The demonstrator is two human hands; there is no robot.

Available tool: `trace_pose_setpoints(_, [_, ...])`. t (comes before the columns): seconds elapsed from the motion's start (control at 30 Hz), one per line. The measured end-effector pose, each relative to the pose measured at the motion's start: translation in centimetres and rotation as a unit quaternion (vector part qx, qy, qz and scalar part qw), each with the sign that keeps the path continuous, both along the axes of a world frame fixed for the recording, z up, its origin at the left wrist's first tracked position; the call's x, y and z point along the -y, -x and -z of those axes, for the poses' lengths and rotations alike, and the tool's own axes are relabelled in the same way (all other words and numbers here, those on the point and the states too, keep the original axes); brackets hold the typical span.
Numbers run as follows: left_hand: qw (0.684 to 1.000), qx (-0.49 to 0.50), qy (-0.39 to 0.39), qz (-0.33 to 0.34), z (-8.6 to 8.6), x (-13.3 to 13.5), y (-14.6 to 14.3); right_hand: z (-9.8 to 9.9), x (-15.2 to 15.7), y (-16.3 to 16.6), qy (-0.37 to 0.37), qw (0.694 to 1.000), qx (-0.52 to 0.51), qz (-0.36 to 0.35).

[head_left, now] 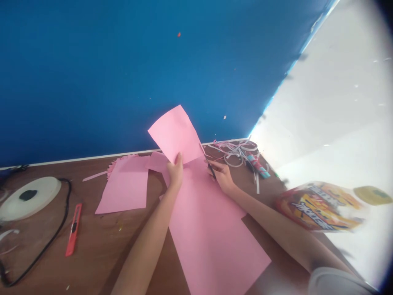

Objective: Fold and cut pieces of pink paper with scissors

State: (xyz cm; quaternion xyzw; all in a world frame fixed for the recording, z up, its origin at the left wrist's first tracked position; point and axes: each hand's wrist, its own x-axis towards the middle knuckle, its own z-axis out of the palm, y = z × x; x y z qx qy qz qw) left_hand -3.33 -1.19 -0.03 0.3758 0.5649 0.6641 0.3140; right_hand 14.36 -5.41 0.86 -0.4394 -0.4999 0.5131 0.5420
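Observation:
My left hand (175,171) pinches the lower edge of a pink paper sheet (178,133), thumb on top, and the sheet stands raised and slightly curved. Fingers closed, my right hand (222,174) grips dark-handled scissors (211,170). Their thin blades point up and away along the right edge of that raised sheet; whether they are open I cannot tell. Beneath both hands, larger pink paper (211,237) lies on the brown table (101,258). Another pink sheet (129,188) rests to the left, with zigzag-cut pink pieces (115,166) at its upper left.
A red box cutter (73,229) lies at left beside a black cord (58,233) and a white round object (33,198). Paper strips (236,151) tangle at the back right near a blue-and-pink roll (258,164). A labelled bottle (325,207) is by my right forearm. A blue wall (123,82) borders the table.

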Motion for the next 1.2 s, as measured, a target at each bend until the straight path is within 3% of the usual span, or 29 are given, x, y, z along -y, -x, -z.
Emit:
trace_pose_setpoints(0.27, [1.000,-0.002,0.003,0.009,-0.3,0.1,0.1,0.4,-0.3,0.0,-0.005,1.000,0.019,0.010])
trace_pose_setpoints(1.2, [0.999,0.038,-0.001,0.035,-0.5,0.0,-0.4,-1.2,-1.0,-0.3,-0.004,1.000,-0.001,0.009])
